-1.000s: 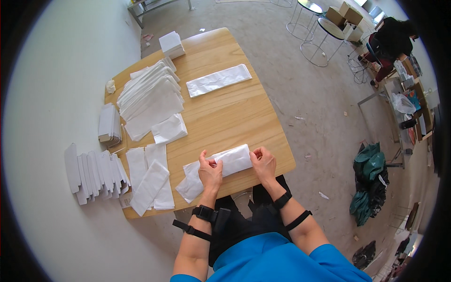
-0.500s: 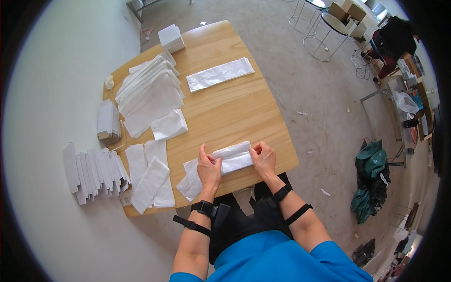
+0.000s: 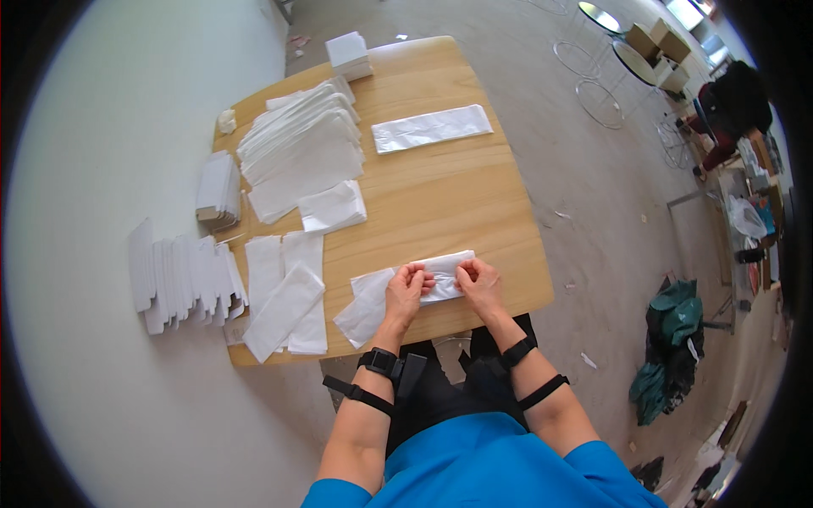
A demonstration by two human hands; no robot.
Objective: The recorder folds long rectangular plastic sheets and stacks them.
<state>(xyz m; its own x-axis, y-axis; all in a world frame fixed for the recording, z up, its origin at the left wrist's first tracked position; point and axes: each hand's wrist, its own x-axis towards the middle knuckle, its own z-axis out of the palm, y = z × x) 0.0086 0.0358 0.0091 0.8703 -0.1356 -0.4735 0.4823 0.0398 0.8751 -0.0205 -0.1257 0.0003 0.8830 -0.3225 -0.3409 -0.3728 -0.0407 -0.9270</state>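
Observation:
A flat white paper bag (image 3: 441, 269) lies near the front edge of the wooden table (image 3: 440, 195), over another white bag (image 3: 362, 306). My left hand (image 3: 406, 292) and my right hand (image 3: 479, 284) both pinch it, fingers curled on its middle, close together. The bag's right end sticks out past my right hand.
A fanned stack of white bags (image 3: 301, 148) lies at the table's left. One single bag (image 3: 430, 129) sits farther back, a folded one (image 3: 333, 207) mid-left, and more (image 3: 285, 292) at the front left. White flat packs (image 3: 178, 275) stand on the floor. A small white box (image 3: 348, 53) is at the far corner.
My hands have come closer together on the bag, toward its middle. The view has shifted slightly; the piles have not moved.

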